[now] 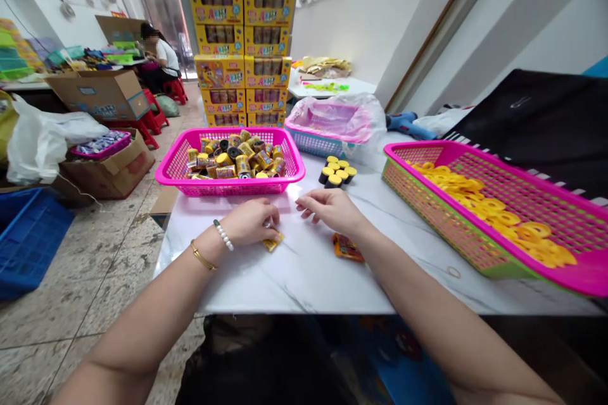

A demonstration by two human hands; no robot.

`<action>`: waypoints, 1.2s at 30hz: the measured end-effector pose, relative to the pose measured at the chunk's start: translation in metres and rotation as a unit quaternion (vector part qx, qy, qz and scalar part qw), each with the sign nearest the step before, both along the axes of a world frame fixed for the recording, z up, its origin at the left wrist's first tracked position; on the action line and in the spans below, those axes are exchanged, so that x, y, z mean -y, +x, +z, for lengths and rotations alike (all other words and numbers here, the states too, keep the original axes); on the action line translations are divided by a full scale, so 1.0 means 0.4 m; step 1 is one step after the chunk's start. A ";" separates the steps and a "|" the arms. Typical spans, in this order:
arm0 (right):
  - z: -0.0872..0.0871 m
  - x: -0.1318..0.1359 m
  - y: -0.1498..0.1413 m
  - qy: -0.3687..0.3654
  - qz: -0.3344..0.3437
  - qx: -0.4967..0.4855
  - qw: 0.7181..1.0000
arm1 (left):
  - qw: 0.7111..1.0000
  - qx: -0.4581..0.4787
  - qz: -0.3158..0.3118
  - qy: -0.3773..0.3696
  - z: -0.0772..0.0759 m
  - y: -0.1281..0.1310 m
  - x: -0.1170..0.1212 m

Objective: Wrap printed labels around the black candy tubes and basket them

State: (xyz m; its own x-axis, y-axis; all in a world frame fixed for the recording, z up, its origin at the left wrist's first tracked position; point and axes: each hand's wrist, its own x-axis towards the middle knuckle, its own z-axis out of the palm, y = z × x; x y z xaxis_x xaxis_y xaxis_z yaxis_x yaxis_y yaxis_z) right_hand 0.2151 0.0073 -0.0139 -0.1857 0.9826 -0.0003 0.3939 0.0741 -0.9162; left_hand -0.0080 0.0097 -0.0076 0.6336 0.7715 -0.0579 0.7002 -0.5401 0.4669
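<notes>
The left hand (pixel 249 221) curls over a small yellow packet (pixel 273 242), grip unclear; the right hand (pixel 330 211) is half open, empty, near an orange packet (pixel 348 247) on the table (pixel 304 281).

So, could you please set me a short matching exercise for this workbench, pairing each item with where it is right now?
Items:
1. Left hand
2. Yellow rings
3. Wrapped yellow-and-black rolls
4. Blue plastic crate

Places:
A. On the floor
B. In the all-pink basket
C. Over a small yellow packet
D. In the pink-and-green basket

Right pairs: 1-C, 2-D, 3-B, 4-A.
</notes>
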 end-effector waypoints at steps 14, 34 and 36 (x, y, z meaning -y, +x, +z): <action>0.019 0.066 -0.032 0.020 0.035 -0.037 0.999 | 0.884 0.413 0.171 -0.135 0.009 0.054 0.029; -0.019 0.074 -0.065 0.181 -0.050 -0.076 0.979 | 0.830 0.501 0.232 -0.082 0.016 0.078 0.071; -0.017 0.076 -0.066 0.205 -0.054 -0.063 0.975 | 0.832 0.498 0.235 -0.072 0.012 0.080 0.071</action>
